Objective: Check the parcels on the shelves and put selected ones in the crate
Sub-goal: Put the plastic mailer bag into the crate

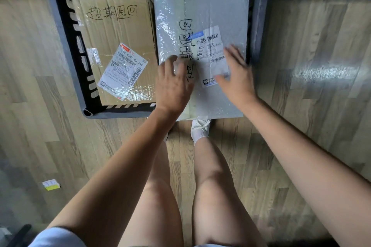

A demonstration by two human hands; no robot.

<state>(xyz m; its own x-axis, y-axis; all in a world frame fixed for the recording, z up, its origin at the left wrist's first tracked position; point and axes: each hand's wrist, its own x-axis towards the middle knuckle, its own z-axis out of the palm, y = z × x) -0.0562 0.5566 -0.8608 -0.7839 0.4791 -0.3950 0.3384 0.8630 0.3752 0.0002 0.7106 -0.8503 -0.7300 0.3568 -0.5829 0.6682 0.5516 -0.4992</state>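
Observation:
A black slatted crate (66,32) sits on the floor against the wall. In its left half lies a brown cardboard box (114,32) with black handwriting and a shipping label. Over the right half lies a large grey-white plastic mailer parcel (216,4) with handwriting and a white label; its near end sticks out over the crate's front rim. My left hand (172,84) lies flat on the mailer's near left part, fingers straight. My right hand (236,74) rests open on the label area at the right, fingers spread.
Wooden plank floor surrounds the crate. A small yellow-and-white paper scrap (51,185) lies on the floor at the lower left. My legs and a white shoe (199,129) stand just before the crate. A blue-grey wall base runs behind the crate.

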